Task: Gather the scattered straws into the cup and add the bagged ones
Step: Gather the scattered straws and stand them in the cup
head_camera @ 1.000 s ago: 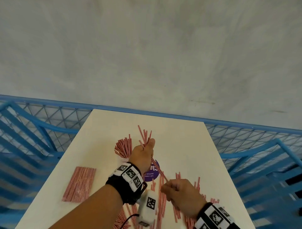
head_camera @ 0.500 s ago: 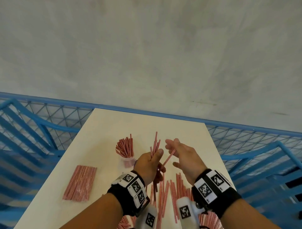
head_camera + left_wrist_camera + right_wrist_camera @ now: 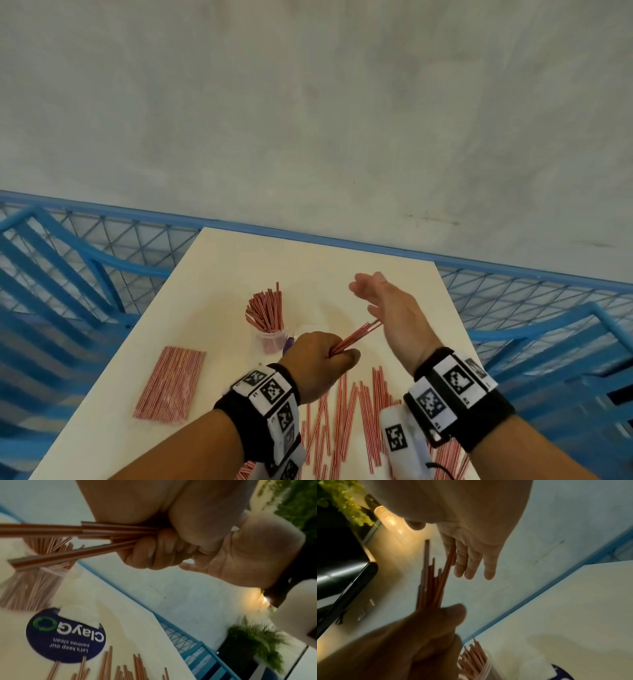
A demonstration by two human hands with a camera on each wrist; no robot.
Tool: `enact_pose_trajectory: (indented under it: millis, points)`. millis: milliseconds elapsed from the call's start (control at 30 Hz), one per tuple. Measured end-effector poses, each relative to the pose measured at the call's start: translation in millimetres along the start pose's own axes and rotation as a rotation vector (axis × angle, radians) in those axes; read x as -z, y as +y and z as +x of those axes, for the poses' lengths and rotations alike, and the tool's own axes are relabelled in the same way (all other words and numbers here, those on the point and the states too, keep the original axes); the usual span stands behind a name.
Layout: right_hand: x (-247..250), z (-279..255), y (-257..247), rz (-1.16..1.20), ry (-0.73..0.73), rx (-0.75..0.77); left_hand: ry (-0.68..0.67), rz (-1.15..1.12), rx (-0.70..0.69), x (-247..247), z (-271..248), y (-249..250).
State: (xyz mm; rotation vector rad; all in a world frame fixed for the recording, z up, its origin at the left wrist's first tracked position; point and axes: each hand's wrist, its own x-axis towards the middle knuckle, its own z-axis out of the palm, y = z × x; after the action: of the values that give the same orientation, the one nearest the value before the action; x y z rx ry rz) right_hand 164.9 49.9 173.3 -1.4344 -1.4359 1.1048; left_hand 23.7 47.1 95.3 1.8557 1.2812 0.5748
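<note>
My left hand [image 3: 322, 356] grips a small bunch of red-and-white straws [image 3: 356, 337] in a fist above the table; their free ends point right. My right hand [image 3: 387, 305] is held flat with straight fingers, its palm against those straw ends [image 3: 447, 563]. A clear cup [image 3: 272, 341] full of straws stands just left of my left hand. Loose straws [image 3: 356, 411] lie scattered on the white table [image 3: 239, 267] near its front edge. A flat bag of straws [image 3: 171, 382] lies at the left. The fist round the bunch [image 3: 109, 534] shows in the left wrist view.
A round blue sticker [image 3: 65, 635] lies on the table beside the cup. Blue mesh railings [image 3: 85, 267] flank the table on both sides and behind. Grey concrete floor lies beyond.
My left hand tilted the bunch from upright to pointing right. My right hand let go of its straw, opened flat and moved up against the straw ends.
</note>
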Motion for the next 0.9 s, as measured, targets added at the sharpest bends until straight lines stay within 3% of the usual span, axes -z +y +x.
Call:
enact_pose_trajectory:
  millis: [167, 300, 433, 500, 600, 633, 700, 833, 900]
  points:
    - [-25, -10, 14, -0.205, -0.137, -0.009, -0.013, 0.146, -0.047, 4, 2, 13]
    - [-14, -4, 9, -0.145, -0.031, 0.013, 0.020, 0.254, -0.065, 10, 1, 10]
    - [-26, -13, 15, -0.283, -0.200, 0.044, -0.013, 0.439, -0.187, 1, 2, 18]
    - [-19, -10, 12, -0.255, -0.154, 0.046, 0.016, 0.238, -0.099, 3, 0, 12]
    - [8, -6, 7, -0.196, 0.048, 0.036, 0.175, -0.178, 0.029, 23, -3, 9]
    - [14, -7, 13, -0.241, 0.054, 0.018, 0.223, -0.348, 0.062, 32, -2, 12]
    - [10, -14, 29, -0.457, -0.109, -0.048, 0.320, -0.652, 0.096, 49, 0, 27]
    - [-28, -38, 56, -1.020, -0.718, -0.079, 0.426, -0.932, 0.059, 62, 5, 59]
    - [-41, -39, 61, -1.042, -0.830, -0.113, 0.432, -0.990, 0.040, 56, 6, 67]
